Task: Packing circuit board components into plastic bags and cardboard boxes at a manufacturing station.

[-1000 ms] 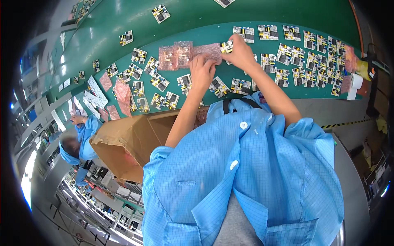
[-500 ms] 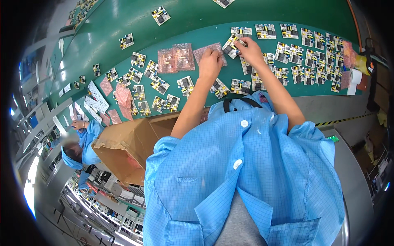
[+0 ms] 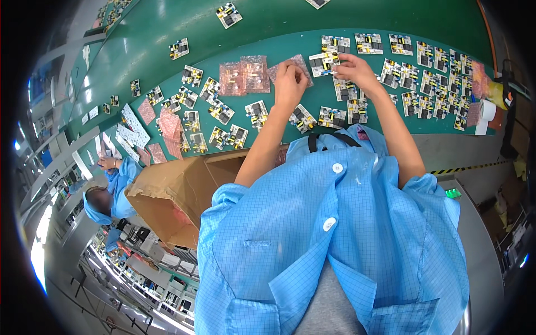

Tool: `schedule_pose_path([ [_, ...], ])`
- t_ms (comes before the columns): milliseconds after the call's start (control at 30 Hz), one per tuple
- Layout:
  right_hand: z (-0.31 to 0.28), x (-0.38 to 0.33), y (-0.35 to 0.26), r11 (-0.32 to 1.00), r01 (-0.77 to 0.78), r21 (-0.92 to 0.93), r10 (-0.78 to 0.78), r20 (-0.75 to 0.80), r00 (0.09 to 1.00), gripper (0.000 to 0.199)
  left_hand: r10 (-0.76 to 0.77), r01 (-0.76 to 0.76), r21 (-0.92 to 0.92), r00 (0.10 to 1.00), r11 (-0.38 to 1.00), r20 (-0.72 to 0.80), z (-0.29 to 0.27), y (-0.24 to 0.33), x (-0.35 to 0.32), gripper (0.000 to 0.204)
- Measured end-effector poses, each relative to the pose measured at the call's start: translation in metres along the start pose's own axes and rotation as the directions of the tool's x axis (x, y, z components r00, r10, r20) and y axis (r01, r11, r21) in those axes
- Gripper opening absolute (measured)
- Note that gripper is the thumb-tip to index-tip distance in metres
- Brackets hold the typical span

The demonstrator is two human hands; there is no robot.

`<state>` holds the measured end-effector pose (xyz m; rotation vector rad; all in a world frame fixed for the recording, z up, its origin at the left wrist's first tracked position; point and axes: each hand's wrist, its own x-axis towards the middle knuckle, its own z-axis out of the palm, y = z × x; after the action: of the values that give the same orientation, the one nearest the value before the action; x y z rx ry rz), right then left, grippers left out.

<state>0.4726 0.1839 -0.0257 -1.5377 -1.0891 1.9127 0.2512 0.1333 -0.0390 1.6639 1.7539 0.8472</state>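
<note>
Your right hand [image 3: 353, 69] pinches the circuit board [image 3: 321, 65]: white, black and yellow parts, near the tabletop [image 3: 315, 97]'s far edge. Left hand [image 3: 290, 84] bunched on pink bubble pouch [image 3: 304, 71]; can't tell if pinching.

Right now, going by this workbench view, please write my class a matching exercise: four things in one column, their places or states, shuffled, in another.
Things
1. Wearer's bare left hand
2. Wearer's bare right hand
3. Brown cardboard box
4. Round white roll

Places or states
A. Near the right end of the green tabletop
B. Holding a flat white circuit board with black and yellow parts
C. Open, left of the wearer's body
D. Fingers curled on a flat pink bubble-wrap piece

Pairs: 1-D, 2-B, 3-C, 4-A
</note>
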Motion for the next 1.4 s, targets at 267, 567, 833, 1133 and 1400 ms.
schedule_pose_path([
  [267,0.001,-0.002,0.009,0.999,-0.018,0.047,0.021,-0.069,0.997,0.052,0.0,-0.085,0.609,0.99,0.788,0.138,-0.023,0.012,0.033,0.025],
  [567,-0.003,-0.011,0.007,0.975,-0.002,0.221,0.021,-0.083,0.996,0.053,0.159,-0.265,0.379,0.944,0.886,0.289,-0.024,0.01,-0.004,0.029],
  [833,0.004,-0.01,0.002,0.994,0.073,-0.082,-0.081,-0.106,0.991,0.05,0.028,-0.038,0.263,0.999,0.964,0.04,-0.007,0.009,0.012,0.013],
  [1133,-0.006,-0.016,0.007,0.988,0.109,-0.108,-0.124,-0.141,0.982,0.049,0.047,-0.09,0.29,0.987,0.953,0.153,0.011,0.01,0.005,0.009],
  [1400,-0.014,-0.019,0.012,0.991,0.091,-0.096,-0.103,-0.13,0.986,0.05,-0.012,-0.001,0.151,0.996,0.988,0.086,0.015,0.024,-0.012,0.012],
])
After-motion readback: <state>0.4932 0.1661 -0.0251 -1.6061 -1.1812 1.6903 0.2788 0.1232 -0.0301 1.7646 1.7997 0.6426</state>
